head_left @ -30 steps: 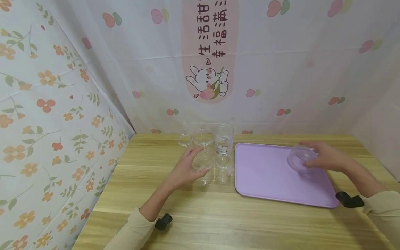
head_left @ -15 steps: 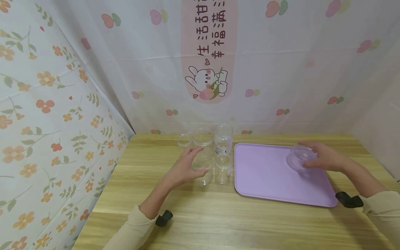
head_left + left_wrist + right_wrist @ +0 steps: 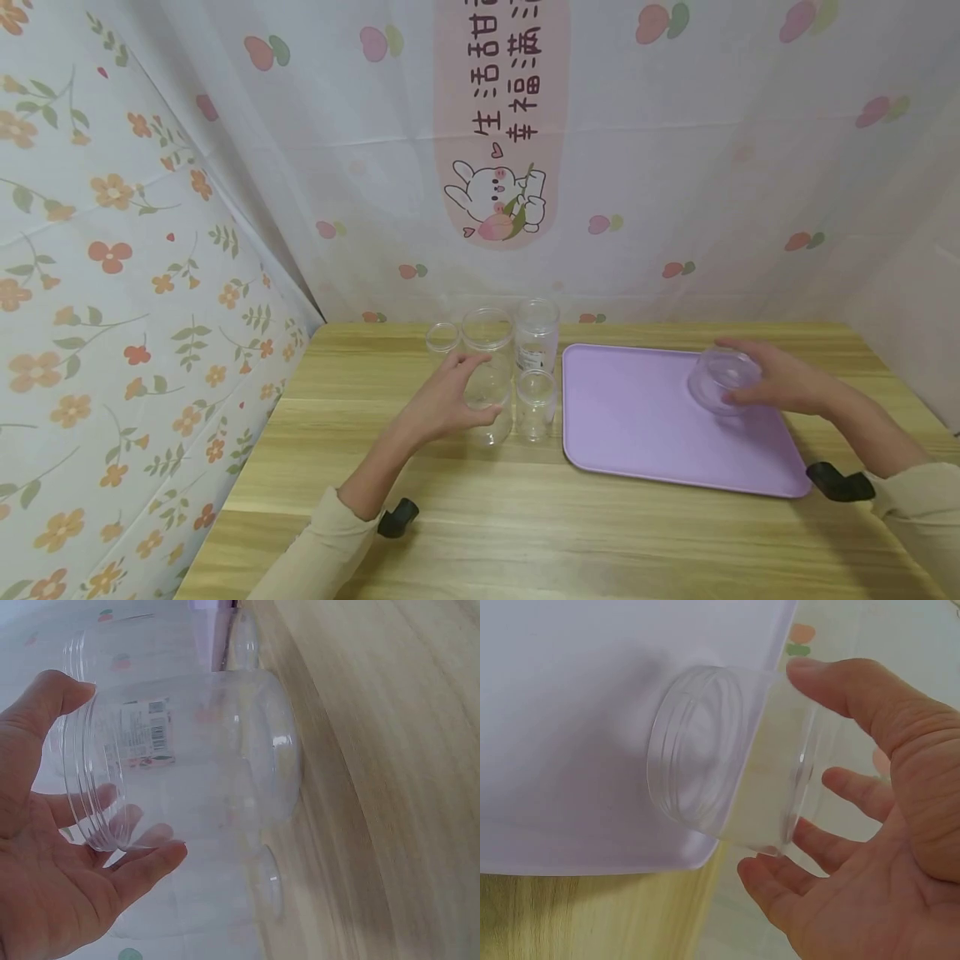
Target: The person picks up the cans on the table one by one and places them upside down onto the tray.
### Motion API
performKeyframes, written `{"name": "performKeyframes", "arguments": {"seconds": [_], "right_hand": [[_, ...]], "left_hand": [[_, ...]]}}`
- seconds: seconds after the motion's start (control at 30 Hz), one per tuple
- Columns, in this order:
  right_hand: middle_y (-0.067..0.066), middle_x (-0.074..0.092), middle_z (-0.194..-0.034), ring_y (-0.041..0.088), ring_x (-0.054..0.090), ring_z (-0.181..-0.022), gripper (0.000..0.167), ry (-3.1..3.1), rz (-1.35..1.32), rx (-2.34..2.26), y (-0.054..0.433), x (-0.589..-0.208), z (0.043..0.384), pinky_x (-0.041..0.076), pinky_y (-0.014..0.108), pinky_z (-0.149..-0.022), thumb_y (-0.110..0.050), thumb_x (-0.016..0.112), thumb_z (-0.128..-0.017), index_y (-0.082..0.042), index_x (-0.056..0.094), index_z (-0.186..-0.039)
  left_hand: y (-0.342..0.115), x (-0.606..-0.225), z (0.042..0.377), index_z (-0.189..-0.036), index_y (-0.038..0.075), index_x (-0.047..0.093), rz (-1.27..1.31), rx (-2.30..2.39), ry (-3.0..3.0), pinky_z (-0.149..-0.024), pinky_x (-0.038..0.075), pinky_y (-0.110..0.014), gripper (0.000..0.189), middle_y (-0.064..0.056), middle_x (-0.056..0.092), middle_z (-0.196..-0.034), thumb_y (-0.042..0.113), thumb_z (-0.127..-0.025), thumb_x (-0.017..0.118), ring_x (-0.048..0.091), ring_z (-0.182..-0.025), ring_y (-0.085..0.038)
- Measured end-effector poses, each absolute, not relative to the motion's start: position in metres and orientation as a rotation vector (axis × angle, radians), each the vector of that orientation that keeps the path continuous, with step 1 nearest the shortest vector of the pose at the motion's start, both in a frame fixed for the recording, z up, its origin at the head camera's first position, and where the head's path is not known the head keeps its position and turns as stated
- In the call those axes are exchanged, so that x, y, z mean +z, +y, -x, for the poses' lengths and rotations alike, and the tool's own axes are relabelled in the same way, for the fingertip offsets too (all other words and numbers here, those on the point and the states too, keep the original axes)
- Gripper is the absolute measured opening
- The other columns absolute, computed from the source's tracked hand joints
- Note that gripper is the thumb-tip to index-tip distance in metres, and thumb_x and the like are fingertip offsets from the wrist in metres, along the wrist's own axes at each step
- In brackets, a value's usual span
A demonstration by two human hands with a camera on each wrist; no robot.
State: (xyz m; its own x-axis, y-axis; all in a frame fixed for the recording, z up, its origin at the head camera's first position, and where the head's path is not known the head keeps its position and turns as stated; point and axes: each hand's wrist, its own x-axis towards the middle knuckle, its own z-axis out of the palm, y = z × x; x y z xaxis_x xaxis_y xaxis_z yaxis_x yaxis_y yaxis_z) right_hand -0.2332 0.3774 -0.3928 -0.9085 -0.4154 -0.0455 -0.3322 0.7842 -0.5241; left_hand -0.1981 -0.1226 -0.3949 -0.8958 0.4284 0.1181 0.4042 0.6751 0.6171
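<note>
My left hand (image 3: 438, 404) grips a clear plastic jar (image 3: 487, 385) near its top, with the thumb on one side and the fingers on the other. In the left wrist view this jar (image 3: 202, 780) stands upright, its threaded rim beside my palm; a barcode label shows through it. On the right, my right hand (image 3: 783, 379) holds a short clear jar (image 3: 711, 385) over the right part of the purple tray (image 3: 637, 425). Seen from the right wrist, that jar's threaded end (image 3: 679, 757) faces the tray; I cannot tell whether it touches.
Behind the left jar are a tall clear jar (image 3: 487, 323) and a narrower one (image 3: 443, 337). To their right stand a labelled jar (image 3: 537, 321) and a small jar (image 3: 536, 408), close to the tray's left edge. A patterned curtain (image 3: 637, 167) hangs behind the wooden table (image 3: 525, 533).
</note>
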Motion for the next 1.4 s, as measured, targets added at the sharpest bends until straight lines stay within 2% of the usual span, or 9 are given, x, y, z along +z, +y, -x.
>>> {"name": "performKeyframes", "arguments": {"seconds": [0.4,0.67,0.97,1.0,1.03,1.1,1.2,1.23,1.4], "right_hand": [[0.040,0.032,-0.148,0.064,0.029,-0.131,0.086,2.830,0.595,-0.874,0.382,-0.386,0.221,0.031,0.082,-0.092,-0.020,0.084,-0.085,0.010,0.034,-0.149],[0.039,0.034,-0.147,0.065,0.030,-0.127,0.082,2.881,0.618,-0.945,0.382,-0.384,0.212,0.035,0.080,-0.089,-0.012,0.084,-0.084,0.010,0.037,-0.147],[0.034,0.038,-0.147,0.063,0.034,-0.127,0.081,2.919,0.632,-0.991,0.381,-0.387,0.204,0.036,0.076,-0.090,-0.013,0.085,-0.084,0.008,0.039,-0.147],[0.034,0.038,-0.147,0.062,0.035,-0.127,0.080,2.923,0.639,-0.998,0.381,-0.387,0.203,0.038,0.073,-0.091,-0.013,0.085,-0.084,0.008,0.040,-0.147],[0.032,0.039,-0.148,0.061,0.035,-0.128,0.080,2.925,0.639,-1.008,0.381,-0.388,0.202,0.042,0.064,-0.098,-0.013,0.085,-0.084,0.007,0.040,-0.147],[0.031,0.039,-0.148,0.060,0.035,-0.128,0.080,2.920,0.643,-1.042,0.381,-0.389,0.200,0.046,0.038,-0.105,-0.012,0.084,-0.084,0.006,0.040,-0.148],[0.029,0.039,-0.148,0.057,0.035,-0.128,0.079,2.916,0.646,-1.100,0.380,-0.390,0.197,0.035,0.003,-0.091,-0.011,0.084,-0.085,0.004,0.040,-0.149],[0.028,0.040,-0.148,0.056,0.035,-0.128,0.079,2.913,0.648,-1.123,0.379,-0.391,0.196,0.030,-0.001,-0.087,-0.010,0.084,-0.085,0.004,0.040,-0.149],[0.022,0.041,-0.147,0.044,0.034,-0.131,0.077,2.910,0.653,-1.187,0.374,-0.391,0.188,0.031,0.000,-0.090,-0.007,0.082,-0.086,-0.001,0.041,-0.151]], "left_hand": [[-0.122,-0.396,0.197,-0.143,0.004,0.053,-0.730,1.052,2.861,-0.094,0.050,-0.042,0.073,-0.013,0.049,-0.129,0.030,-0.082,0.083,0.056,-0.111,-0.033],[-0.123,-0.397,0.196,-0.140,0.004,0.054,-0.744,1.060,2.878,-0.092,0.051,-0.041,0.071,-0.011,0.050,-0.126,0.030,-0.081,0.083,0.056,-0.108,-0.030],[-0.125,-0.400,0.196,-0.140,0.005,0.054,-0.747,1.078,2.884,-0.094,0.050,-0.040,0.070,-0.009,0.050,-0.128,0.030,-0.081,0.083,0.054,-0.110,-0.024],[-0.125,-0.400,0.196,-0.140,0.005,0.054,-0.748,1.081,2.884,-0.095,0.050,-0.040,0.070,-0.009,0.050,-0.128,0.029,-0.081,0.083,0.054,-0.110,-0.024],[-0.125,-0.400,0.196,-0.141,0.005,0.054,-0.748,1.083,2.885,-0.095,0.050,-0.040,0.071,-0.009,0.050,-0.129,0.029,-0.081,0.083,0.054,-0.110,-0.024],[-0.125,-0.400,0.196,-0.141,0.004,0.054,-0.745,1.082,2.892,-0.095,0.050,-0.041,0.071,-0.010,0.051,-0.129,0.030,-0.081,0.083,0.055,-0.110,-0.025],[-0.125,-0.401,0.196,-0.142,0.003,0.054,-0.744,1.078,2.907,-0.094,0.051,-0.042,0.072,-0.010,0.052,-0.130,0.030,-0.081,0.083,0.055,-0.110,-0.025],[-0.126,-0.401,0.196,-0.142,0.002,0.054,-0.746,1.078,2.911,-0.094,0.051,-0.042,0.073,-0.010,0.052,-0.130,0.030,-0.081,0.083,0.055,-0.109,-0.025],[-0.126,-0.401,0.194,-0.141,0.001,0.054,-0.750,1.100,2.918,-0.092,0.051,-0.041,0.073,-0.009,0.052,-0.129,0.029,-0.081,0.084,0.054,-0.107,-0.024]]}}
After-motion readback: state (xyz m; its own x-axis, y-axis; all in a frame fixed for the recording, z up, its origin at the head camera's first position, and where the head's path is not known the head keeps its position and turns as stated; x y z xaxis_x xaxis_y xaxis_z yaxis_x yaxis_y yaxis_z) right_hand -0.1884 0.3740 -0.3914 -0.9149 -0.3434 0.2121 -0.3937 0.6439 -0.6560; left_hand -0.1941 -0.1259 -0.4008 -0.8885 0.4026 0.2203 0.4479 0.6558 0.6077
